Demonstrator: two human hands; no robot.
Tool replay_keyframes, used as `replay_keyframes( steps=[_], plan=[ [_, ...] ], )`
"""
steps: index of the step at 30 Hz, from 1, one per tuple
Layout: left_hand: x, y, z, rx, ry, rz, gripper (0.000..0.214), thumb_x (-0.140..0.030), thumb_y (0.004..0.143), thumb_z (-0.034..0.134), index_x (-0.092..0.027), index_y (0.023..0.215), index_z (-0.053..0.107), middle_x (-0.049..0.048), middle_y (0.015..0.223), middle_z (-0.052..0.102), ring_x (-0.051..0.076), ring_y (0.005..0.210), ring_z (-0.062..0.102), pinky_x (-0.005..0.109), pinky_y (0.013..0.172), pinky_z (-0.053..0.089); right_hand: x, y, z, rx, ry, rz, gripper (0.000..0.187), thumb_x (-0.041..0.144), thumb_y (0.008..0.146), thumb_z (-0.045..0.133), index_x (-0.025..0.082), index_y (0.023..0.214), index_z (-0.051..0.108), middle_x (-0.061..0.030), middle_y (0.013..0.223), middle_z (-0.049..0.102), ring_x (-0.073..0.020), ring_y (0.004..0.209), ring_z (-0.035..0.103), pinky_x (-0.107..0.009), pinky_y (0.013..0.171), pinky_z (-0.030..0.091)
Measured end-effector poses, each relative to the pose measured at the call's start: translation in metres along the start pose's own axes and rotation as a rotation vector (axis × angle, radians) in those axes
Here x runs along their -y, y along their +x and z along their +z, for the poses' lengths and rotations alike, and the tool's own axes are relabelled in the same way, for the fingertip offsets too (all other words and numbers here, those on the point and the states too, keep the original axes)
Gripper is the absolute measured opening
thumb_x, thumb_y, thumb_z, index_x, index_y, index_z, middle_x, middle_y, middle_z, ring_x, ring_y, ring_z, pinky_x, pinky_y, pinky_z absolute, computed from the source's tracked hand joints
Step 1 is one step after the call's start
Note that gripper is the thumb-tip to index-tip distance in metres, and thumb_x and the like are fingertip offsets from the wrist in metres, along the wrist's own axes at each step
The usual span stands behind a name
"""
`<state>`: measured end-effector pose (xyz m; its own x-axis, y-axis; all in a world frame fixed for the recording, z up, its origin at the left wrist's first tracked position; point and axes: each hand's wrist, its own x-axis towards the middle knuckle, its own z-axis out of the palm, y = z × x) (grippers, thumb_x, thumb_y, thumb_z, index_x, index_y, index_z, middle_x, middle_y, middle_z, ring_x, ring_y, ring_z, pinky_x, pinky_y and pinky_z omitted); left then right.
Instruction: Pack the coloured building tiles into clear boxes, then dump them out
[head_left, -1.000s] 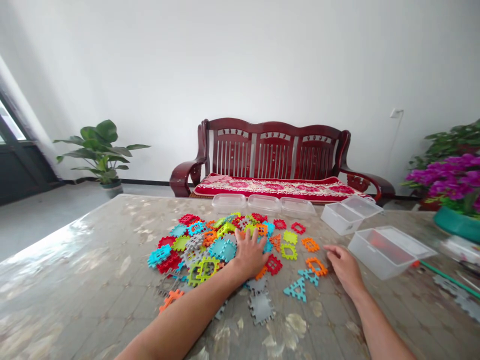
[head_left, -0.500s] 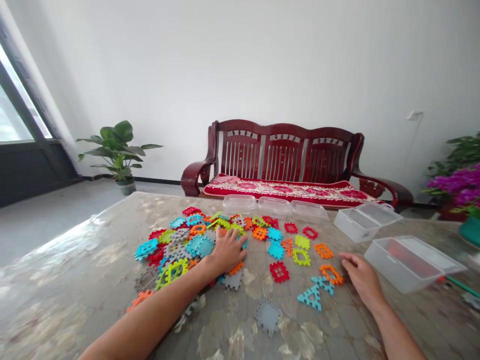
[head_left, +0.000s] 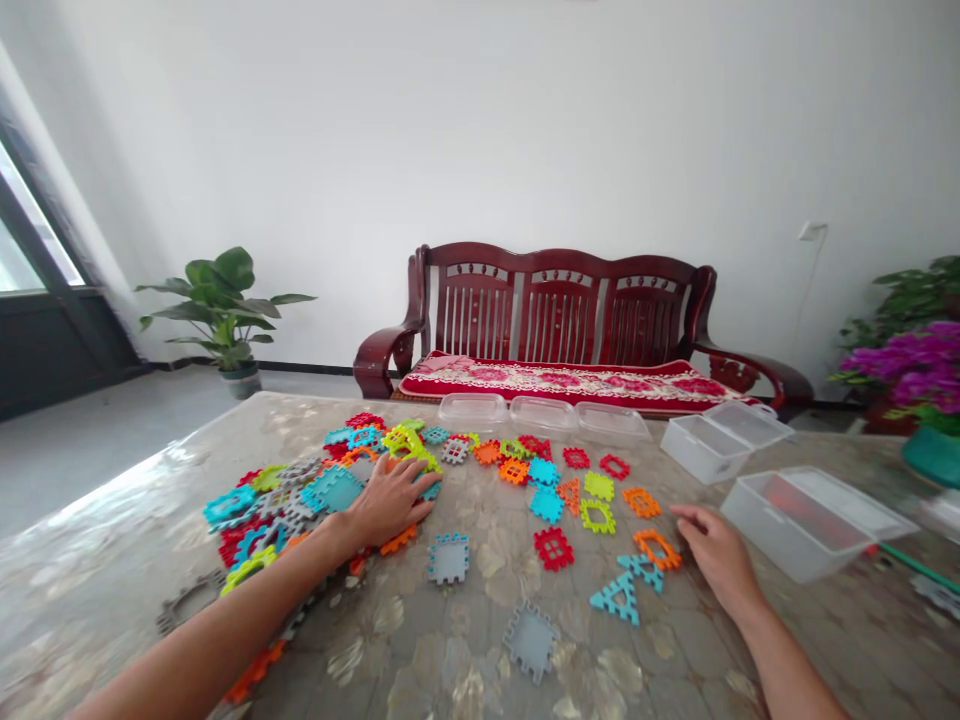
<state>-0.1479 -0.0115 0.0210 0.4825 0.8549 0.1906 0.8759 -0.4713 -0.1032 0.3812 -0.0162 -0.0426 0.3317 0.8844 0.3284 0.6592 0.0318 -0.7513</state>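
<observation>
My left hand [head_left: 394,500] lies palm down with its fingers spread on the right side of a pile of interlocking plastic building tiles [head_left: 334,488]. Lime green tiles [head_left: 409,443] lie just beyond its fingertips, and an orange tile [head_left: 398,540] shows beside the palm. What lies beneath the palm is hidden. To the right, my right hand [head_left: 716,555] rests on the table, loosely open and holding nothing visible. Close to its fingertips is an orange frame tile [head_left: 657,549], with blue triangle tiles [head_left: 619,598] farther left.
Loose tiles, including a red window tile [head_left: 553,549] and a grey square [head_left: 530,640], are scattered mid-table. Clear lidded boxes [head_left: 795,530] stand at the right, and shallow clear trays [head_left: 541,413] line the far edge. Behind is a wooden bench [head_left: 562,310].
My left hand has moved left, and the tile pile has shifted and spread left with it. A grey square with blue edges now lies apart, right of the pile. My right hand stays put.
</observation>
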Motion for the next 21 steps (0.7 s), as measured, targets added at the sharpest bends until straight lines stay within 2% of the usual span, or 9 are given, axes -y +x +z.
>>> replay_keyframes(
  steps=[4,7,11,15,17,21],
  plan=[
    [0.004,0.002,-0.010,0.010,-0.027,0.024,0.043,-0.048,0.095,0.046,-0.032,0.134,0.052,0.0074,0.132,0.060,0.029,0.121,0.054,0.053,0.104,0.031,0.001,0.001,0.001,-0.012,-0.012,-0.011,0.041,0.044,0.070,0.048,0.019,0.091,0.073,-0.0081,0.092,0.072,-0.0248,0.085,0.064,-0.036,0.079,0.047],
    [-0.006,0.017,-0.018,-0.047,-0.062,0.051,0.041,-0.047,0.095,0.046,-0.028,0.131,0.055,0.0068,0.127,0.064,0.026,0.116,0.057,0.047,0.104,0.035,0.001,0.002,0.001,-0.019,-0.027,-0.009,0.042,0.044,0.069,0.047,0.019,0.090,0.073,-0.0088,0.093,0.072,-0.0254,0.087,0.064,-0.037,0.081,0.047],
    [-0.039,0.056,-0.023,-0.120,-0.144,0.196,0.034,-0.040,0.095,0.049,-0.027,0.124,0.061,0.0050,0.123,0.067,0.023,0.116,0.058,0.039,0.103,0.039,0.003,0.002,0.001,-0.017,-0.036,-0.016,0.042,0.044,0.069,0.046,0.019,0.090,0.073,-0.0087,0.094,0.071,-0.0256,0.089,0.064,-0.038,0.082,0.047],
    [-0.079,0.106,-0.020,-0.104,-0.192,0.328,0.037,-0.045,0.096,0.046,-0.027,0.124,0.061,0.0048,0.129,0.064,0.023,0.122,0.055,0.039,0.106,0.037,0.004,0.001,0.002,-0.028,-0.029,-0.021,0.040,0.043,0.070,0.046,0.020,0.089,0.073,-0.0082,0.095,0.071,-0.0250,0.089,0.064,-0.037,0.083,0.047],
    [-0.094,0.131,-0.014,-0.055,-0.197,0.335,0.040,-0.047,0.097,0.042,-0.028,0.129,0.057,0.0043,0.138,0.058,0.023,0.131,0.049,0.038,0.109,0.035,0.004,0.000,0.003,-0.036,-0.025,-0.023,0.039,0.042,0.071,0.046,0.020,0.088,0.073,-0.0079,0.095,0.071,-0.0246,0.089,0.064,-0.037,0.084,0.047],
    [-0.115,0.166,0.002,-0.009,-0.184,0.305,0.042,-0.049,0.098,0.039,-0.030,0.133,0.055,0.0035,0.142,0.056,0.025,0.133,0.047,0.041,0.108,0.035,0.004,0.001,0.004,-0.038,-0.034,-0.025,0.037,0.041,0.071,0.046,0.021,0.088,0.073,-0.0073,0.095,0.071,-0.0243,0.090,0.064,-0.037,0.084,0.047]
  ],
)
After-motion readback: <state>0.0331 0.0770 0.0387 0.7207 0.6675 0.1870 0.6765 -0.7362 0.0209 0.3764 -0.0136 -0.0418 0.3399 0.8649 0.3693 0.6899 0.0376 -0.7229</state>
